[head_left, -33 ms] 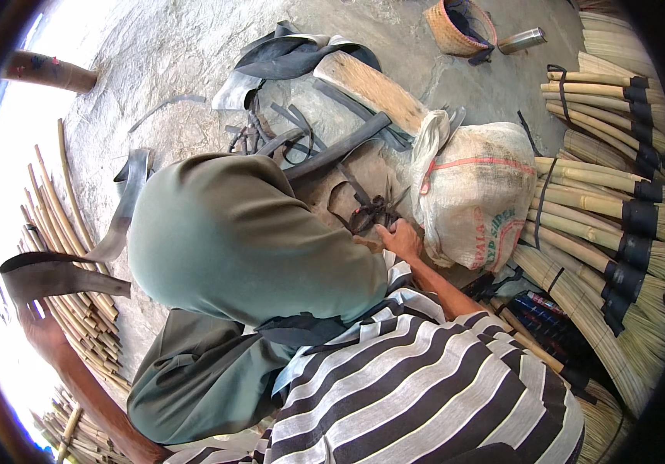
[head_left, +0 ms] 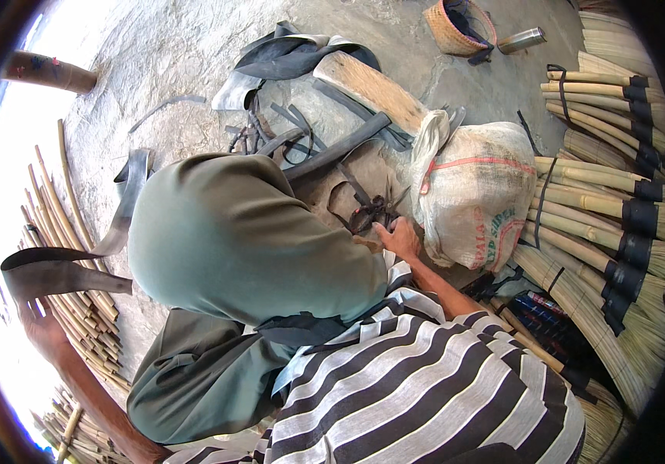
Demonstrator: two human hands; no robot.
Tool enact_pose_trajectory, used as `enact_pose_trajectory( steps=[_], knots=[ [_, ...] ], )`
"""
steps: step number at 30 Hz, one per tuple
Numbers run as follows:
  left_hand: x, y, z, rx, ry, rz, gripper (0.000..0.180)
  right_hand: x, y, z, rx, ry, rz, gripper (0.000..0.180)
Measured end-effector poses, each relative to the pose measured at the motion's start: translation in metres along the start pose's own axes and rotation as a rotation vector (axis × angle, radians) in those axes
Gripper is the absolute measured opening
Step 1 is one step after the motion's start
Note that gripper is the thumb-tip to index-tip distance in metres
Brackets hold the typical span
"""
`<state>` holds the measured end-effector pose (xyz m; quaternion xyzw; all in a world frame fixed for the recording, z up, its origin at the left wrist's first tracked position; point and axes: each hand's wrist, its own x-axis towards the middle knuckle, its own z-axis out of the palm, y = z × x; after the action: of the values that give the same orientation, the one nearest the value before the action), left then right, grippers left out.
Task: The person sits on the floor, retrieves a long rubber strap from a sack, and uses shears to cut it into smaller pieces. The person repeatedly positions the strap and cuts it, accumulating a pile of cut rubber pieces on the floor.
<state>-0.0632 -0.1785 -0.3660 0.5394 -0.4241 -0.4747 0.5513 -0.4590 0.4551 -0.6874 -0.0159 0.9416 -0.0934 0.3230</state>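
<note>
The fingers of the right hand curl down and press together onto a tangle of black rubber strips lying on the concrete floor; they seem to pinch one strip's end, though the exact grip is too small to tell. The strips lie just ahead and slightly left of those fingers, touching them, and the longest runs away from the hand toward a long dark rubber band whose axis slants up and to the right toward a flat wooden plank. The right hand is by far the nearer one: its forearm comes in from the striped sleeve at the lower right, bare and nearly straight, wrist bent down, knuckles up. Just beside it on the right, touching or nearly so, stands a stuffed white woven sack. The left hand is well apart at the far left, arm stretched out low, its fingers wrapped shut around a broad dark rubber strap that crosses over a pile of thin bamboo sticks. Between the two arms the grey-green trouser knee hides much of the floor. Bundled brooms with black-wrapped handles fan out along the right side, and a small woven basket sits at the top.
</note>
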Motion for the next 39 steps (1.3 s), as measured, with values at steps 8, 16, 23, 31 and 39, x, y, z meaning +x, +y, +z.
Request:
enact_pose_trajectory(
  steps=[8, 16, 23, 31, 39],
  knots=[
    [0.003, -0.008, -0.009, -0.082, -0.059, -0.086, 0.043, -0.008, -0.033, 0.002, -0.014, 0.136, 0.093, 0.081],
    [0.009, -0.017, -0.028, -0.06, -0.045, -0.098, 0.041, -0.003, -0.015, -0.006, -0.095, 0.141, 0.002, 0.062],
    [0.01, -0.016, -0.036, -0.027, -0.054, -0.066, 0.042, 0.005, 0.018, -0.003, -0.15, 0.111, -0.117, 0.056],
    [0.005, -0.014, -0.03, 0.015, -0.127, 0.008, 0.043, 0.032, 0.004, -0.097, 0.988, -0.653, 0.01, 0.047],
    [0.008, -0.014, -0.036, -0.031, -0.111, -0.033, 0.04, -0.001, -0.072, -0.149, 1.742, -1.001, -0.311, 0.046]
  ],
)
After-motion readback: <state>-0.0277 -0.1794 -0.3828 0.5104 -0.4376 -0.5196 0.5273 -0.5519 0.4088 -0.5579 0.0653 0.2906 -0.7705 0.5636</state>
